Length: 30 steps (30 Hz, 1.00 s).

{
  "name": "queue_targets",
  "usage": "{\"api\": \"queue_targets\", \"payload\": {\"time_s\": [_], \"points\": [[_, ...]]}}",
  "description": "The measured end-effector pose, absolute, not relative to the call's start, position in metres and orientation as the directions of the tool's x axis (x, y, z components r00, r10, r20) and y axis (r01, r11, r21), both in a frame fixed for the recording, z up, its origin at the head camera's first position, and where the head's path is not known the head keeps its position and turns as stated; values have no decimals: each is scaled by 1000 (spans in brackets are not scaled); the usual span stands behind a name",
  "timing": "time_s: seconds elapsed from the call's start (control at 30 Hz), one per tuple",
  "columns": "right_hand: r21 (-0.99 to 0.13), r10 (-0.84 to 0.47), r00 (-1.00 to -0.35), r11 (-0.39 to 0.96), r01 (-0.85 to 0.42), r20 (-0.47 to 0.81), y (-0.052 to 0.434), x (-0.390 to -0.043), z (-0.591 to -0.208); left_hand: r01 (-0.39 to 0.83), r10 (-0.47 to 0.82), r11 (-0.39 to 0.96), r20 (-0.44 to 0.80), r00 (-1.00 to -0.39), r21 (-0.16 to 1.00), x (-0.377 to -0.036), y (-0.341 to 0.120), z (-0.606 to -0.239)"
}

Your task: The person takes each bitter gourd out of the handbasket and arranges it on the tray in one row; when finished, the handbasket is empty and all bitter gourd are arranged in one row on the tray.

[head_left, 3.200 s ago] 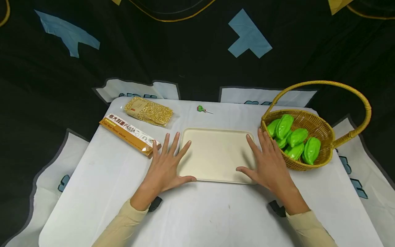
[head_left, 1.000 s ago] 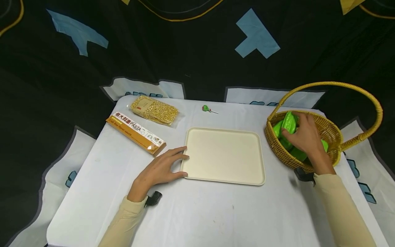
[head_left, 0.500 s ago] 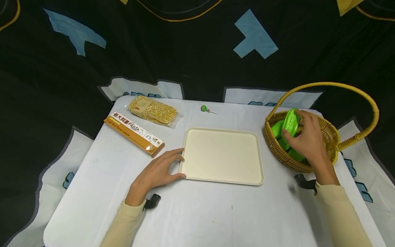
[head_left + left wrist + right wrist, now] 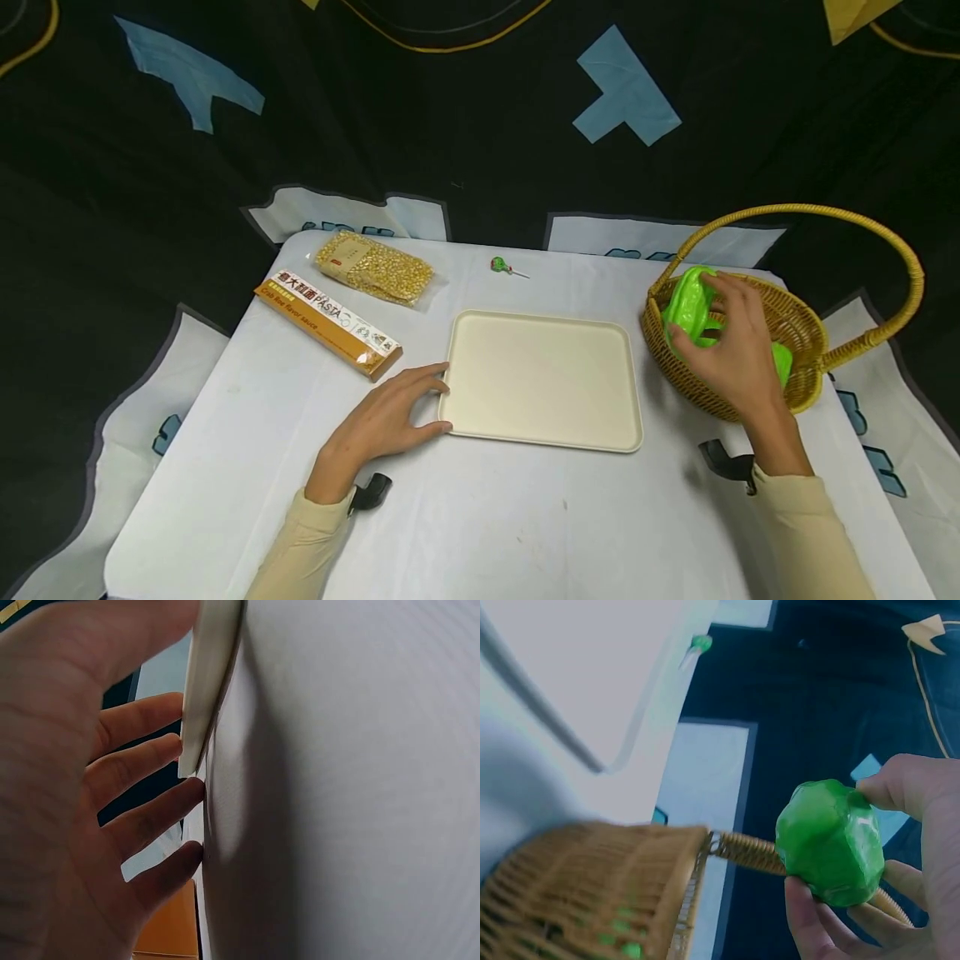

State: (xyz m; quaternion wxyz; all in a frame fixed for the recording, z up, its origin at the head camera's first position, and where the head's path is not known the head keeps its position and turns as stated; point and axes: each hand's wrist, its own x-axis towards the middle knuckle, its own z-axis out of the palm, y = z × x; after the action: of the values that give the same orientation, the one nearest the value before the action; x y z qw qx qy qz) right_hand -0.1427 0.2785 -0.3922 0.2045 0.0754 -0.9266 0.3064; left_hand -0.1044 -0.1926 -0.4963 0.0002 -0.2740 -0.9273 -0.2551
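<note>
My right hand [image 4: 738, 346] holds a bumpy, glossy green toy vegetable [image 4: 689, 303] between thumb and fingers, over the left part of the wicker basket [image 4: 686, 387]. In the right wrist view the green toy vegetable [image 4: 829, 841] appears rounded, its exact kind unclear. More green pieces [image 4: 782, 363] lie in the basket, partly hidden by the hand. My left hand [image 4: 382, 417] lies at the left edge of the cream tray [image 4: 543, 379], thumb at its near corner. In the left wrist view its spread fingers [image 4: 142, 765] touch the tray's side [image 4: 204, 682] and the tablecloth.
Left of the tray lies a pasta box [image 4: 330, 325]. Behind it is a bag of yellow corn kernels [image 4: 375, 268]. A lollipop [image 4: 501, 265] lies beyond the tray. The basket's tall handle [image 4: 810, 210] arches over its far right side. A white cloth covers the table [image 4: 480, 525].
My right hand has left the tray's right side, entered the basket, taken a green toy vegetable and raised it slightly leftward. The left hand has shifted onto the tray's left edge and stays there.
</note>
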Motion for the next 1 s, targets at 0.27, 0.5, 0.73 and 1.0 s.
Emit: {"api": "queue_targets", "payload": {"time_s": [0.27,0.5,0.73,1.0], "points": [[-573,-52,-875,737,-358,481,256,-149,-406,516,508,721,153,-847,463,-104,-196,-497],[-552,-119,-878,736,-391,463,234,-152,-418,509,502,719,154,-851,473,-104,-195,-496],[-617,-172,-917,694,-371,359,211,-153,-432,498,500,727,132,-856,472,-104,-192,-496],[-678,-194,-936,648,-347,294,186,-160,-444,503,502,729,139,-854,464,-104,-194,-496]]}}
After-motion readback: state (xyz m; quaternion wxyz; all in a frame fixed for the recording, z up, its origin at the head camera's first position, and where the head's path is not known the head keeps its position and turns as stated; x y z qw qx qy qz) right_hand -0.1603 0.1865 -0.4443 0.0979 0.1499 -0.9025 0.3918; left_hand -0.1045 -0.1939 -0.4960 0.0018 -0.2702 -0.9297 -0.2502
